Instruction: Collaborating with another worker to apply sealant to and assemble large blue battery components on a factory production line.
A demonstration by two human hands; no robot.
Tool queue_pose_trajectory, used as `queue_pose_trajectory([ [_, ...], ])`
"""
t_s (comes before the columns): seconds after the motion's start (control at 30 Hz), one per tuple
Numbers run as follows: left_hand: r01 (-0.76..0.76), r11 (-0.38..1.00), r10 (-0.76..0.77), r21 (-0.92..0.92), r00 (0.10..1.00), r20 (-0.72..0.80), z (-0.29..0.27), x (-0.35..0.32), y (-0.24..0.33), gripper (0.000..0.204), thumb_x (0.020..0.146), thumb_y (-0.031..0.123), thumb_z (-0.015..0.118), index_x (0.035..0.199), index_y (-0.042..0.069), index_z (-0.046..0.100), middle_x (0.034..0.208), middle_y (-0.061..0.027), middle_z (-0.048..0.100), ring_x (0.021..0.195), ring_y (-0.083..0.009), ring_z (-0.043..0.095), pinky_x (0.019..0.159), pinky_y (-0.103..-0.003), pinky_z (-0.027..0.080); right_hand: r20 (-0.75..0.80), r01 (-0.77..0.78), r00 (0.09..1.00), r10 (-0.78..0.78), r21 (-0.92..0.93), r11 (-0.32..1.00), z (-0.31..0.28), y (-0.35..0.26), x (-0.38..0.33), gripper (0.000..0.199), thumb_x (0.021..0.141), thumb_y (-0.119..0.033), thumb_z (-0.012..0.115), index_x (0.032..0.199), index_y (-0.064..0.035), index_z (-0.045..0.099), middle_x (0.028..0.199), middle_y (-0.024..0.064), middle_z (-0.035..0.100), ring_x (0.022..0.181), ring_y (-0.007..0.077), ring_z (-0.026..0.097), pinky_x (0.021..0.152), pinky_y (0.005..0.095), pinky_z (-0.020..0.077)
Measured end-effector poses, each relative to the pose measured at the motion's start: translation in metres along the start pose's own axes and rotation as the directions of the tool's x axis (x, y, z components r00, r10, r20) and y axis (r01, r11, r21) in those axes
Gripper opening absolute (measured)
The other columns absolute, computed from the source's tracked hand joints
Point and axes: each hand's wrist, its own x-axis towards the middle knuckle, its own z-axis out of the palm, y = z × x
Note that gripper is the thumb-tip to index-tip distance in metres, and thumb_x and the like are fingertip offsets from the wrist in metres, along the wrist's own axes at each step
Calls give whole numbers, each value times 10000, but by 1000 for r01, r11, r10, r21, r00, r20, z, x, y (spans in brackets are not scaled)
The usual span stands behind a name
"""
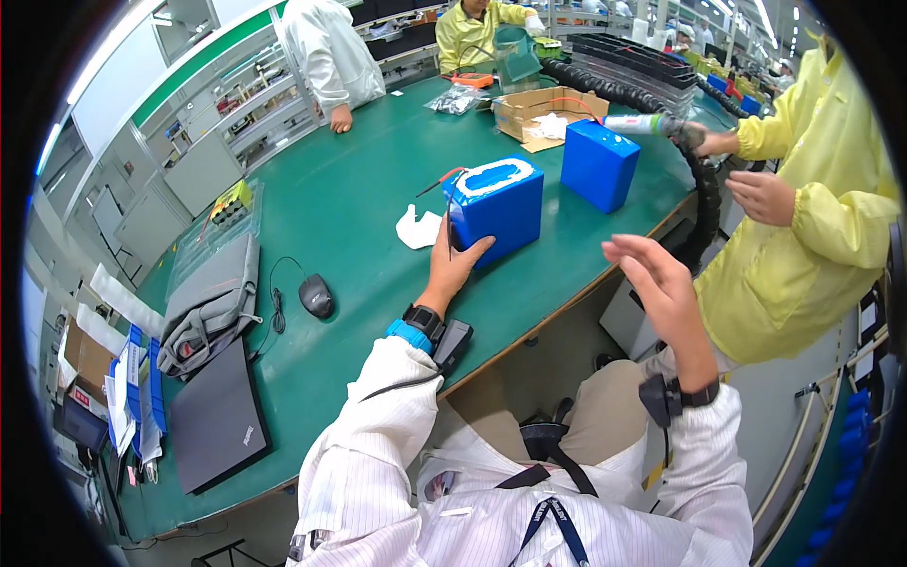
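A blue-wrapped battery pack (505,213) stands upright on the green table, with a white ring of paste on its top and red and black wires at its left corner. My left hand (458,265) grips its near left edge, thumb across the front face, the other fingers partly hidden along the side. Raised off the table's near edge, my right hand (658,283) is empty, its fingers stretched out. Crumpled white tissue (417,228) lies left of the pack. Further right stands a second blue battery pack (600,165), beneath a sealant tube (635,124) in a co-worker's hand.
A co-worker in yellow (803,208) stands close on the right. Behind the packs are an open cardboard box (543,115) and a thick black hose (704,189). A mouse (316,296), a grey bag (213,302) and a closed laptop (219,419) lie on the left.
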Motion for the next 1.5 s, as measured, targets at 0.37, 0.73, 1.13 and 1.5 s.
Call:
queue_pose_trajectory([
  [0.37,325,944,-298,-50,910,290,-32,28,11,805,849,115,801,1509,14,350,1406,-122,541,1288,-216,520,1115,-369,394,-3,-39,999,39,52,998,93,171,82,848,958,-234,688,1547,94,173,1595,283,270,1485,343,292,1197,400,263],
  [0.73,525,758,-440,-387,850,291,-15,51,0,1002,906,842,263,1511,53,382,1511,-127,474,1390,-278,422,1196,-445,258,45,45,998,-35,-249,967,146,88,-6,1027,850,-331,747,1529,133,130,1549,438,122,1416,620,201,1145,615,229],
  [1.13,482,846,-466,-227,876,123,-18,63,-28,849,994,730,213,1467,65,446,1375,-120,589,1231,-240,578,1103,-378,416,113,233,970,-217,-155,960,149,83,-2,663,834,-185,740,1384,84,487,1372,252,543,1226,415,541,1046,505,405],
  [1.5,539,811,-517,-230,843,150,-15,68,-25,834,1003,716,209,1459,63,455,1371,-119,589,1215,-231,588,1088,-366,432,-41,184,978,-205,-292,938,158,83,-5,789,844,-228,761,1469,77,389,1552,382,201,1374,521,344,1096,558,355],
])
